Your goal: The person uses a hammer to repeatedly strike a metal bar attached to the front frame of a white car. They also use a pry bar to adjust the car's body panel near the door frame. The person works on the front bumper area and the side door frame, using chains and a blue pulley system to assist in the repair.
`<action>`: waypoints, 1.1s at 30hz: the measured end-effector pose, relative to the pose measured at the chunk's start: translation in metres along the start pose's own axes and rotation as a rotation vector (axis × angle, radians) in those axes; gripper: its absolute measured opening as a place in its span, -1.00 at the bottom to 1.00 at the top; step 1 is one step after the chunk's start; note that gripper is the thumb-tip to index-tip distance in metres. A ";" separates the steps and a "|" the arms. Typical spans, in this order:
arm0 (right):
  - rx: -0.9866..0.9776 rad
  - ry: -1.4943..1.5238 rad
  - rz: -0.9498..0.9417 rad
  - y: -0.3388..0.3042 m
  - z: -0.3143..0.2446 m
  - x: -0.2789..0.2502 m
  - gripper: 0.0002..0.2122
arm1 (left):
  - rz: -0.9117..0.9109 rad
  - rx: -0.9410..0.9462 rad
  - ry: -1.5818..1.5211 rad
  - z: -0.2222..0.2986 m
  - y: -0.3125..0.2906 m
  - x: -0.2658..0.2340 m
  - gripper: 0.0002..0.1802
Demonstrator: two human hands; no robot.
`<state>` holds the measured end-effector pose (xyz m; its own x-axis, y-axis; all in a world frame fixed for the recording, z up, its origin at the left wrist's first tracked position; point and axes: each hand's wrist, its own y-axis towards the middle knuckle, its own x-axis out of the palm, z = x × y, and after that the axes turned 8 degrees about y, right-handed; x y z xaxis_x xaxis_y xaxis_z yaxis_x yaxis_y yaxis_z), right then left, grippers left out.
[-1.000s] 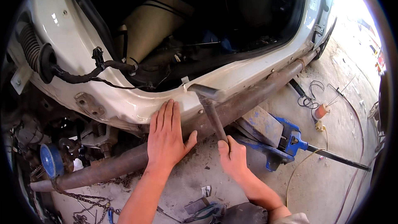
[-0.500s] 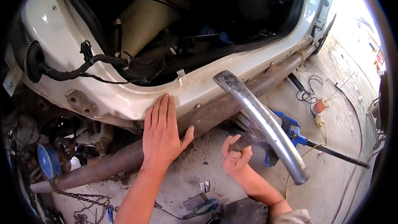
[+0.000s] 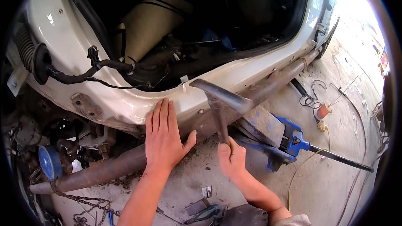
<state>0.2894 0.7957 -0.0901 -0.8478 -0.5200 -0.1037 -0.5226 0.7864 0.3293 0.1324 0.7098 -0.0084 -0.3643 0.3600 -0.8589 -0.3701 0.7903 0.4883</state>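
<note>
My left hand (image 3: 164, 136) lies flat, fingers stretched out, its fingertips on the outer side of the white car body's door sill (image 3: 138, 111). My right hand (image 3: 231, 159) grips the handle of a metal hammer (image 3: 222, 94). The hammer's long head is over the sill, to the right of my left hand, one end close to the sill's upper edge; whether it touches cannot be made out. A rusty brown pipe (image 3: 259, 90) runs lengthwise along the sill's lower edge, beneath both hands.
A blue floor jack (image 3: 293, 136) with a block stands right of my right hand. A wiring harness (image 3: 71, 75) hangs at the left door opening. Chains (image 3: 90, 207), pliers (image 3: 205, 211), cables and an orange object (image 3: 323, 111) lie on the concrete floor.
The hammer has swung left and down from its raised position toward the sill, my right hand turning with it. My left hand stays at the same spot on the sill.
</note>
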 end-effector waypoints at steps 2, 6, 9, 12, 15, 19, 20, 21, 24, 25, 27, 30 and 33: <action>-0.203 0.136 0.072 -0.002 0.016 0.004 -0.65 | 0.028 0.007 -0.007 0.001 0.001 0.002 -0.08; 0.101 -0.047 -0.045 0.007 0.011 0.015 -0.74 | 0.018 0.005 0.001 0.002 0.001 0.001 -0.08; -0.003 -0.036 -0.010 0.004 0.011 0.010 -0.65 | 0.015 -0.004 0.005 0.000 -0.001 0.001 -0.09; -0.166 0.302 -0.018 -0.013 0.006 0.005 -0.61 | 0.028 -0.003 0.006 -0.004 0.001 0.002 -0.09; 0.050 0.347 0.025 -0.017 0.032 0.007 -0.75 | 0.040 0.017 -0.032 0.004 0.002 0.001 -0.09; 0.055 -0.020 -0.045 0.006 0.002 0.016 -0.75 | 0.012 -0.005 0.001 -0.001 -0.001 0.001 -0.09; 0.034 0.031 -0.052 0.002 0.002 0.014 -0.72 | 0.003 -0.007 0.004 -0.002 0.000 0.000 -0.10; 0.027 0.072 -0.055 -0.005 0.003 0.011 -0.69 | 0.013 -0.004 0.006 -0.001 -0.001 0.001 -0.10; -0.234 0.304 -0.017 -0.005 0.009 0.010 -0.66 | 0.035 0.002 0.007 0.001 0.000 0.003 -0.10; -0.167 0.191 0.027 -0.001 0.012 0.016 -0.64 | 0.038 0.004 0.004 0.002 0.000 0.004 -0.10; 0.073 -0.012 -0.066 0.003 0.008 0.015 -0.79 | 0.029 0.000 0.011 0.000 0.001 0.002 -0.10; -0.051 -0.015 -0.063 0.003 -0.001 0.008 -0.71 | 0.024 -0.002 0.019 -0.001 -0.001 0.000 -0.12; -0.158 0.125 0.008 -0.005 0.012 0.002 -0.68 | 0.057 0.020 -0.029 0.003 0.001 0.009 -0.13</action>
<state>0.2890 0.7947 -0.1027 -0.8292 -0.5589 0.0138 -0.4867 0.7338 0.4740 0.1310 0.7155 -0.0155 -0.3595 0.4190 -0.8338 -0.3323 0.7775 0.5340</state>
